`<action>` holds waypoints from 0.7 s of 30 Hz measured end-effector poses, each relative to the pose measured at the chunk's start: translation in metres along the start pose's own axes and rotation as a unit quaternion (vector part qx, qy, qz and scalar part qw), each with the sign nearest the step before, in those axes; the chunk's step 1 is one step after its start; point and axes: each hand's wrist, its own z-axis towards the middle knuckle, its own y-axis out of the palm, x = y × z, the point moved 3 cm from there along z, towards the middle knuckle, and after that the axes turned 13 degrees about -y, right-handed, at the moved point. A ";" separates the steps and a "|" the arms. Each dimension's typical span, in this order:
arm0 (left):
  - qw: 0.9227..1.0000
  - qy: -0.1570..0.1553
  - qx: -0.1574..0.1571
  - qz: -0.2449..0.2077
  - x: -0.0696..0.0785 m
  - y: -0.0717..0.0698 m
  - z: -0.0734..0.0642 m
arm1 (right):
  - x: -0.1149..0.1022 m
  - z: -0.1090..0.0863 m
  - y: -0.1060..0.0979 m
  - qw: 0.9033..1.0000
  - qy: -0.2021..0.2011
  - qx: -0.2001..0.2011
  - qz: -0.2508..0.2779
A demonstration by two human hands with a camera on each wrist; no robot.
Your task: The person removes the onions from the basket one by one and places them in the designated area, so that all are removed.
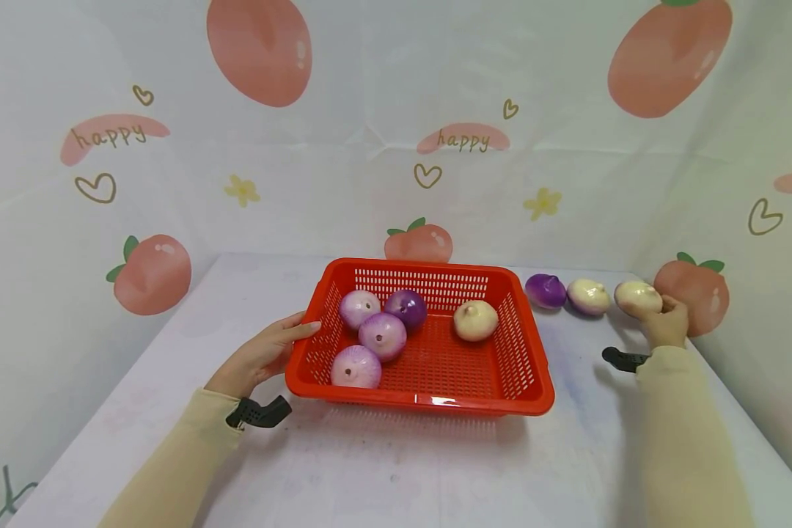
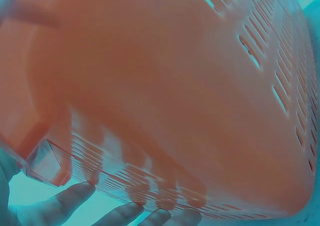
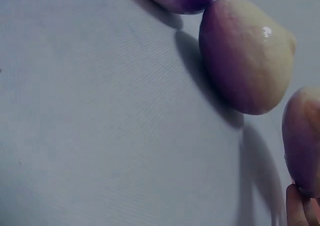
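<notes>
My left hand [image 1: 264,356] grips the left rim of a red plastic basket [image 1: 429,400], thumb over the edge; its fingers [image 2: 120,213] lie against the slotted outer wall. My right hand [image 1: 666,321] pinches a cream-and-purple turnip [image 1: 639,298], whose shadow falls apart from it on the table. Beside it sit another cream-and-purple turnip [image 1: 589,297] and a turnip with its purple side showing [image 1: 545,291]. Inside the basket, a pale turnip [image 1: 475,320] lies at the right. Several onions, including a light purple onion [image 1: 383,336] and a dark purple onion [image 1: 405,309], lie at the left.
The white table [image 1: 422,469] stretches under the basket and both arms. A fabric backdrop [image 1: 343,176] printed with fruit, hearts and flowers rises behind and at the sides. A thin dark cord [image 1: 9,499] shows at the lower left.
</notes>
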 end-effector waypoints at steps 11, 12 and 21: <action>1.000 -0.004 0.006 0.007 0.001 0.001 -0.001 | 0.003 -0.005 0.004 1.000 0.009 0.001 -0.022; 1.000 -0.004 0.007 0.007 0.001 0.001 -0.001 | 0.003 -0.006 0.005 1.000 0.009 -0.001 -0.022; 1.000 -0.004 0.008 0.006 0.001 0.001 -0.002 | 0.007 -0.003 0.008 1.000 0.007 -0.014 -0.017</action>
